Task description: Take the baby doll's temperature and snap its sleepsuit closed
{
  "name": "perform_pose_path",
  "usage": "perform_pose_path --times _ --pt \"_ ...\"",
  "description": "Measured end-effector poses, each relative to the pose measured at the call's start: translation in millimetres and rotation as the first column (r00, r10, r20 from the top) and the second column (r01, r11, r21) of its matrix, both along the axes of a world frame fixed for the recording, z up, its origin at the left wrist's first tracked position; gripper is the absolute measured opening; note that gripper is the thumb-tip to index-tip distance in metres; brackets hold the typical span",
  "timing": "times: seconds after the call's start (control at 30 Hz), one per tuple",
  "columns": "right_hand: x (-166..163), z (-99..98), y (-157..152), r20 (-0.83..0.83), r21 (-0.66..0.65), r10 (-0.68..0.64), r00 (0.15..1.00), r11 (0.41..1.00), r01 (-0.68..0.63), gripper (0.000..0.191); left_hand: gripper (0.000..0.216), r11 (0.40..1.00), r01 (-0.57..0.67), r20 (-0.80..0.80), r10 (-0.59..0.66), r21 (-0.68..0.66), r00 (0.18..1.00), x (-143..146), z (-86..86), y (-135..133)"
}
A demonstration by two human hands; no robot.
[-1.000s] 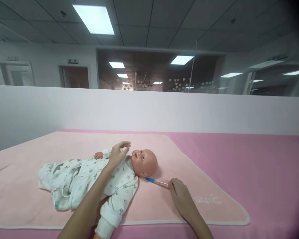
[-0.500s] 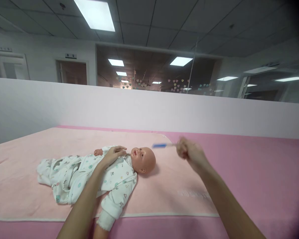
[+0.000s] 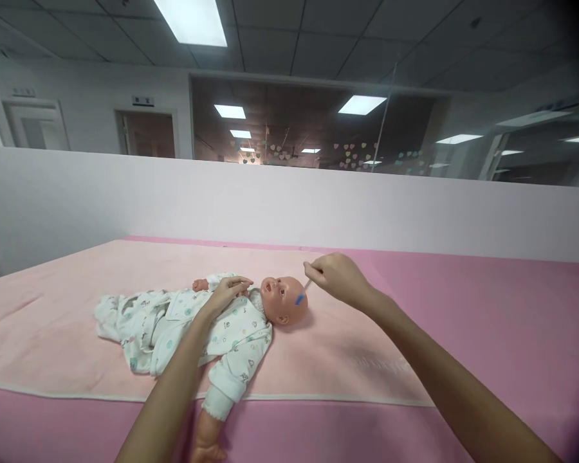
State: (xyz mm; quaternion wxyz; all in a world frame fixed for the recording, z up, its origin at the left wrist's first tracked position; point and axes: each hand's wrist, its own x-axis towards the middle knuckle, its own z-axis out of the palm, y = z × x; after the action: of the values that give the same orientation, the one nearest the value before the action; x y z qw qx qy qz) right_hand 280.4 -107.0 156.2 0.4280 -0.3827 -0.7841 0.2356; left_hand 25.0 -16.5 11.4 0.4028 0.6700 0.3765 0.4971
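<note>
A baby doll (image 3: 241, 321) in white printed clothes lies on its back, head to the right. My left hand (image 3: 229, 292) rests on its upper chest near the chin, with the fingers stretched out. My right hand (image 3: 335, 276) is closed around a thin, pale stick with a blue end (image 3: 300, 299). That blue end is at the side of the doll's bald head (image 3: 287, 308); whether it touches the head I cannot tell. My fingers hide the rest of the stick.
Under the doll is a peach mat (image 3: 328, 370) with a pale edge, on a pink padded surface (image 3: 502, 321). A white low wall (image 3: 289, 206) runs along the back. Beyond it are doors, a window with heart stickers and ceiling lights.
My right hand has moved left to the doll's head, and the stick's blue end has swung downward from level. My left hand stays on the chest. The view has shifted slightly.
</note>
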Motion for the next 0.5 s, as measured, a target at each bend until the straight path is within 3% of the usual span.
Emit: perform_pose_path --times 0.03,0.17,0.27,0.37,0.43,0.5 --pt "0 -1.3 0 0.002 0.011 -0.011 1.0 1.0 0.011 0.045 0.033 1.0 -0.001 -0.008 0.001 0.005 1.0 0 -0.7 0" --pt "9 0.1 -1 -0.243 0.005 0.002 0.97 1.0 -0.001 0.047 0.028 0.999 -0.02 -0.028 0.021 0.025 0.999 3 -1.5 2" --pt "18 6.1 -1 -0.139 0.061 -0.117 0.983 0.99 0.126 0.048 0.028 0.973 -0.209 0.044 0.206 0.096 0.978 10 9.1 -12" --pt "22 14.7 -4 -0.124 0.157 -0.156 0.98 0.972 0.175 0.046 0.027 0.831 -0.489 0.231 0.437 0.266 0.869 23 31.1 -62" --pt "19 16.2 -8 -0.092 0.225 -0.138 0.986 0.962 0.155 0.044 0.025 0.742 -0.549 0.339 0.439 0.385 0.832 30 43.9 -111" --pt "13 8.9 -13 0.002 0.313 -0.163 0.987 0.937 0.155 0.043 0.025 0.677 -0.529 0.342 0.404 0.511 0.848 34 48.9 -159"
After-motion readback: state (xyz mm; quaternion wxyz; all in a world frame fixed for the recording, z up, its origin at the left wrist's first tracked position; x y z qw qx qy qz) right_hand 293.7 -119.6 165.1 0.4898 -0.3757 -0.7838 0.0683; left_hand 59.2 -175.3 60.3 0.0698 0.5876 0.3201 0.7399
